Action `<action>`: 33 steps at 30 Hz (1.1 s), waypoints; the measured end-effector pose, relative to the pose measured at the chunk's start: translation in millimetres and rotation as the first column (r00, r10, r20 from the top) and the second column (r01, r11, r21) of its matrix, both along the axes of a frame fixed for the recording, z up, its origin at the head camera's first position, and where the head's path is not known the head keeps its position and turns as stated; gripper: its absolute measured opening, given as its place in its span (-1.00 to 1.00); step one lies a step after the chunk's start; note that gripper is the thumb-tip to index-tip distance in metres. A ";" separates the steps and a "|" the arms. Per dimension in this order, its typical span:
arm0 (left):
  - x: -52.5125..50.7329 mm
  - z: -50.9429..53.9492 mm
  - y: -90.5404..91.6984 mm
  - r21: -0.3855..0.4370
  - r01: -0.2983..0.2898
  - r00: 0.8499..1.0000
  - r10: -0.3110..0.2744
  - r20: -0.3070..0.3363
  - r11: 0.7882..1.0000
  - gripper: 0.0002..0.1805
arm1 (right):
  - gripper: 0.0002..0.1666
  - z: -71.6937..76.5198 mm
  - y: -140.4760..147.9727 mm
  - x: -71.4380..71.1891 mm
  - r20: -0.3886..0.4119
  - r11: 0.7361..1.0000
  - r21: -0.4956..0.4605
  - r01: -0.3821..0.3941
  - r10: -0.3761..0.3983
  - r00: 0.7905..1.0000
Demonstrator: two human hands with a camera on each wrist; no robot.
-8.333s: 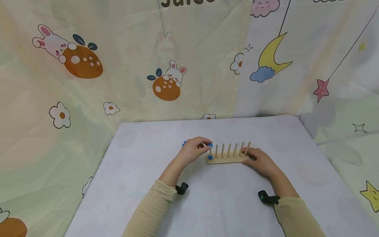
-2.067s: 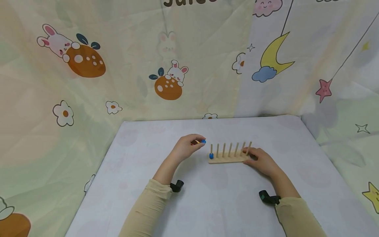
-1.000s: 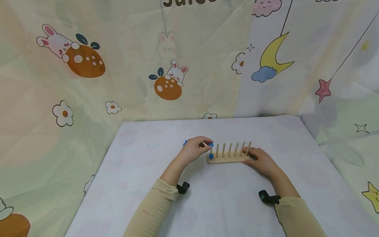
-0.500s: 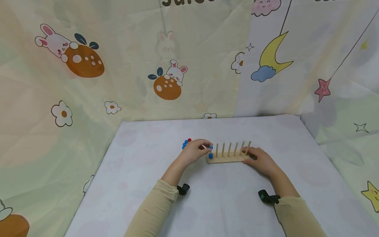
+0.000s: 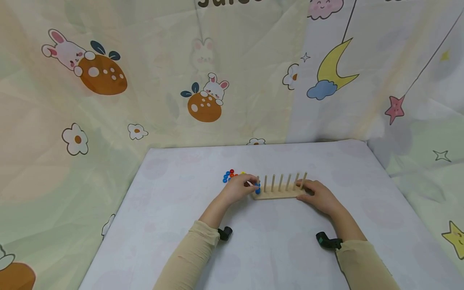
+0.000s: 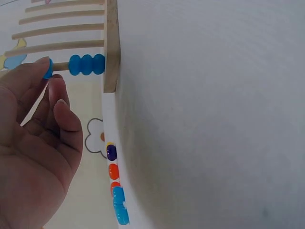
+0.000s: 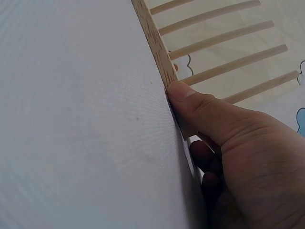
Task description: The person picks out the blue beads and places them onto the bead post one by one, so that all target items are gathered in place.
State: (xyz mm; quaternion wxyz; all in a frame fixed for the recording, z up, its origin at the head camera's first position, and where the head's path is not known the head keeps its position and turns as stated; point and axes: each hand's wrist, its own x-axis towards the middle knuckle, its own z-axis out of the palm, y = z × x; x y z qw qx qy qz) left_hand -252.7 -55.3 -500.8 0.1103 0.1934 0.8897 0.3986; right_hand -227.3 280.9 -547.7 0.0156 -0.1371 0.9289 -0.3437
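A wooden base [image 5: 277, 195] with a row of upright pegs stands on the table. In the left wrist view, three blue beads [image 6: 86, 64] sit stacked at the foot of the end peg. My left hand [image 5: 237, 188] pinches another blue bead [image 6: 48, 69] between thumb and fingertip, threaded on that same peg above the stack, a stretch of bare wood between. At the opposite end, my right hand [image 5: 320, 196] grips the base, its thumb along the edge in the right wrist view; its other fingers are partly hidden. The other pegs carry no beads.
Loose beads in blue, red, yellow and dark purple lie behind my left hand, among them a red bead [image 5: 232, 171] and a dark purple bead [image 6: 111, 152]. A printed cloth [image 5: 156, 80] hangs behind the table.
Over the last second my left hand has lowered slightly at the end peg, the bead moving down with it. More loose beads show behind the hand. My right hand keeps its grip on the base.
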 end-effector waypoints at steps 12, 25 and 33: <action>0.9 -5.5 1.3 -0.045 0.017 1.000 -0.017 -0.010 0.999 -0.76 | -0.34 0.9 0.1 1.4 -0.010 1.000 0.003 -0.009 0.009 1.000; 2.3 -10.2 -3.3 -0.030 0.002 1.000 -0.002 0.000 1.000 -0.72 | -0.33 2.3 -0.4 1.7 -0.011 1.000 0.001 -0.011 0.011 1.000; 2.4 -15.3 -17.4 -0.035 -0.035 0.999 0.035 -0.002 0.999 -0.72 | -0.35 4.0 -1.0 1.9 -0.012 1.000 0.004 -0.013 0.013 1.000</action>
